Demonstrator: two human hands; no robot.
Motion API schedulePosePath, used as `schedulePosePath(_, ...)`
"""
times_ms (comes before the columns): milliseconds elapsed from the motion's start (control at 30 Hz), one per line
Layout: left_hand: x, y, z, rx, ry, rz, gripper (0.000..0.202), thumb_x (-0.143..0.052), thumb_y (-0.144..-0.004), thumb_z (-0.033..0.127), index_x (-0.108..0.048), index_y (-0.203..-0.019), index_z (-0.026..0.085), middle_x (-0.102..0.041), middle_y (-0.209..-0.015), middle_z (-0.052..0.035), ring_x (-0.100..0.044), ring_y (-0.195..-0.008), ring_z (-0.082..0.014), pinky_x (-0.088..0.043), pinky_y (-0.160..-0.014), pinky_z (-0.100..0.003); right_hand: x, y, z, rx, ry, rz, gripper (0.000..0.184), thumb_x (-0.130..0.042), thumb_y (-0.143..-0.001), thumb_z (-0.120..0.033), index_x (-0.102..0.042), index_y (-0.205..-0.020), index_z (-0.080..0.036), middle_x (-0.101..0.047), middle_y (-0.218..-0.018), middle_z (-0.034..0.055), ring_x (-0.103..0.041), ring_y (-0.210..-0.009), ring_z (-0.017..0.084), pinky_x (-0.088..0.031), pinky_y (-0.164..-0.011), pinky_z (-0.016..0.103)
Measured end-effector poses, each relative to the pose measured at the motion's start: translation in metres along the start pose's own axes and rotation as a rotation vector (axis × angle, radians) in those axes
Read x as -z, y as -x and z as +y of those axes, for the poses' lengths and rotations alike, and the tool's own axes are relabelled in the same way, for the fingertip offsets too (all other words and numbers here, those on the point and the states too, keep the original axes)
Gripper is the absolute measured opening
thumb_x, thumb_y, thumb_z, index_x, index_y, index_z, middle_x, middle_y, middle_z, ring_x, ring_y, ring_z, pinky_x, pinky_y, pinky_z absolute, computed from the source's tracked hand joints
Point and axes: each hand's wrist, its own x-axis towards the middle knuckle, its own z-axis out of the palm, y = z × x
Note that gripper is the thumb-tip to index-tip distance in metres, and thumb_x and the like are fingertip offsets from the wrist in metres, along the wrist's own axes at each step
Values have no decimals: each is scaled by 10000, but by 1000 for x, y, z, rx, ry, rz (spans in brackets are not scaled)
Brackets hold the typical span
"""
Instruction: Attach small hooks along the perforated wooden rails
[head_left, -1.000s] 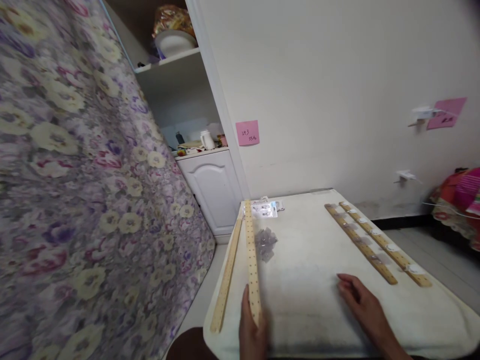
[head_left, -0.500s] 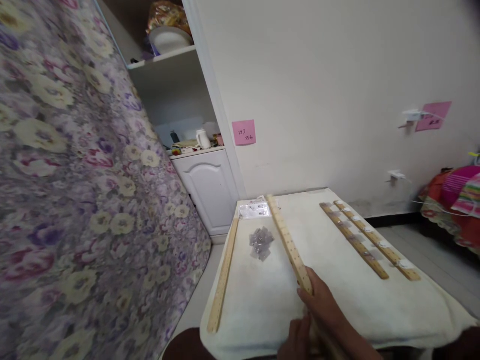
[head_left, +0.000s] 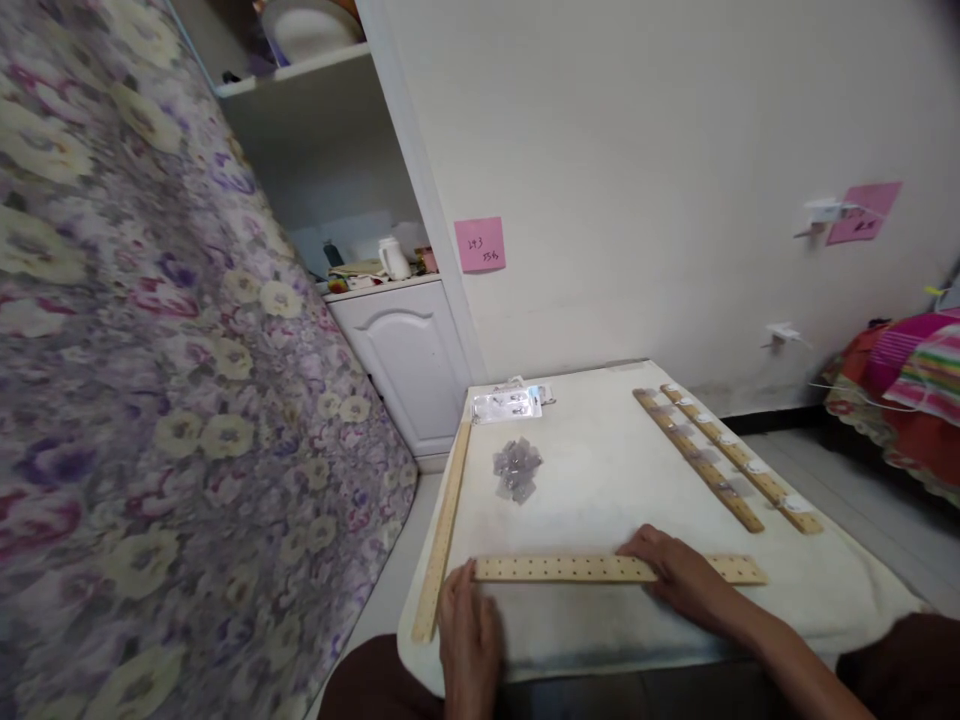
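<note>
A pale wooden strip [head_left: 555,569] with rows of small holes lies crosswise near the front of the cloth-covered table [head_left: 577,480]. My right hand [head_left: 679,575] grips it right of its middle, fingers over the far edge. At its left end, my left hand [head_left: 469,635] has its fingers closed about the tip. Another bare wooden strip [head_left: 444,530] runs along the table's left edge. Beyond my hands sits a small pile of clear-grey plastic packets [head_left: 517,468]. On the right lie two wooden strips, one with greyish pieces [head_left: 697,458] and one with white pieces [head_left: 739,458].
A clear plastic package [head_left: 506,404] with small metal parts lies at the table's back left. Behind the table is a wall with a pink note [head_left: 480,245]. A floral curtain [head_left: 187,400] hangs at left beside a white cabinet [head_left: 405,370]. Colourful fabric [head_left: 892,385] is at far right.
The perforated strip, which pointed away from me in my hands, is turned crosswise and down near the table front. My left hand has moved left to its end.
</note>
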Motion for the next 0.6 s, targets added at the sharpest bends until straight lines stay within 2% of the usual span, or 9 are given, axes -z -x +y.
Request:
schedulePosePath(200,-22,1,-17,13,-76,24,477,-392,-870,284,-383,-1333,174,-467,-1311,-133,-416,-1253,-274,-384,-1035,-501,-4,-17,4,16,109,-41,554,-464,-610,-20,-654,-1059,-283,-613,-970,36,-530,-937,208,-382,-825,307)
schedulePosePath(367,-24,-4,-23,-52,-87,26,464,-413,-851,272,-417,-1304,174,-522,-1234,-134,-479,-1176,-274,-415,-997,-500,-8,-23,11,-6,86,-5,510,-468,-608,-26,-662,-1014,-265,-614,-957,31,-529,-922,201,-373,-818,302)
schedulePosePath(600,-26,-16,-27,-86,-118,17,442,-406,-860,310,-447,-1265,139,-529,-1189,-149,-491,-1123,-292,-421,-976,-514,-9,-21,8,-36,42,67,374,-500,-656,-52,-661,-940,-233,-607,-955,34,-517,-918,194,-371,-815,293)
